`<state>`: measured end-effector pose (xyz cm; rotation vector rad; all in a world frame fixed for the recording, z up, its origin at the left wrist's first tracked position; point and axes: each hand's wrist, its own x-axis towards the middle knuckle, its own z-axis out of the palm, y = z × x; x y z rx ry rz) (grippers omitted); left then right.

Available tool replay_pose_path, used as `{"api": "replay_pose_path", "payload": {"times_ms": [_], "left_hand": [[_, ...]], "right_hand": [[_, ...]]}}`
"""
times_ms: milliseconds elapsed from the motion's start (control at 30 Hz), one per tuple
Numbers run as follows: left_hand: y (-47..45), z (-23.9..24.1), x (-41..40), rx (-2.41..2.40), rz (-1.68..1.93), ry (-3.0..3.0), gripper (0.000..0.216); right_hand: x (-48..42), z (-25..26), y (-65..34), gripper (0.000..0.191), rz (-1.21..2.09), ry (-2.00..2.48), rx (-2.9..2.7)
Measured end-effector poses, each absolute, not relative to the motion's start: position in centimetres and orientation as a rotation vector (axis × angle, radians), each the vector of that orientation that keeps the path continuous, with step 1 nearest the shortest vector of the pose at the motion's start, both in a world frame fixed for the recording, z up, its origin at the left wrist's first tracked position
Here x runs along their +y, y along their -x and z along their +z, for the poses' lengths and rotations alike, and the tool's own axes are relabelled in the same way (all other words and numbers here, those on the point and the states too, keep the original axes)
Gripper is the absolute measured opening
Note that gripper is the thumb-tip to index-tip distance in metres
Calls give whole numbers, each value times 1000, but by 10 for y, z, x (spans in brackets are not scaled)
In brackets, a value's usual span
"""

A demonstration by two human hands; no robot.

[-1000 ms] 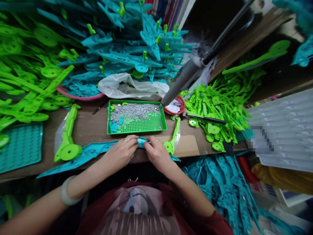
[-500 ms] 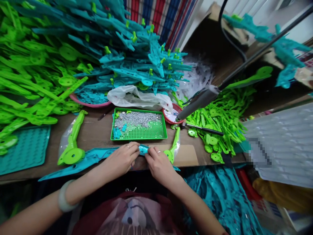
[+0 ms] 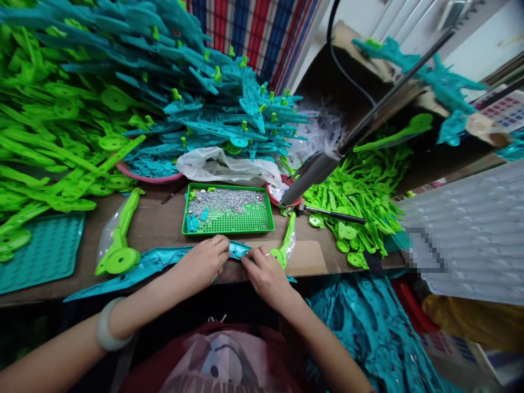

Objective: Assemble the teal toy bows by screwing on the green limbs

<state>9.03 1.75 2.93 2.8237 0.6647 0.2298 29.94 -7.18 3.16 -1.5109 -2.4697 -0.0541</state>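
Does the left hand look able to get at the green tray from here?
Probably yes: the green tray lies open-topped just beyond the left hand, with nothing visible standing between them. That hand is holding the long blue part, though, so it would likely have to let go first.

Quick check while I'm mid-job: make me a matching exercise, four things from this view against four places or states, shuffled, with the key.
1. long blue part
2. green tray
3. red basket
4. hammer

A. holds small silvery bits
B. black-handled
C. touched by left hand and right hand
D. holds white pieces

Pairs: 1-C, 2-A, 3-D, 4-B
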Motion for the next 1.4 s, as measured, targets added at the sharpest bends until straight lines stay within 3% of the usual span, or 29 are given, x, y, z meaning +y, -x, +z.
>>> {"api": "replay_pose_path", "payload": {"times_ms": [200, 633, 933, 1167, 1400], "left_hand": [[-90, 25, 17, 680, 233, -2785, 26], [-94, 36, 21, 669, 143, -2801, 18], [-94, 33, 20, 684, 205, -2784, 18], [-93, 35, 22, 680, 203, -2751, 17], [-91, 32, 18, 715, 223, -2767, 21]], "right_hand": [[-59, 38, -305, 19, 152, 1489, -2453], [-54, 36, -306, 21, -108, 1386, -2590], [-67, 44, -302, 9, -100, 1583, -2641], [-83, 36, -257, 19, 289, 1453, -2081], [-96, 37, -258, 30, 596, 1467, -2154]]}}
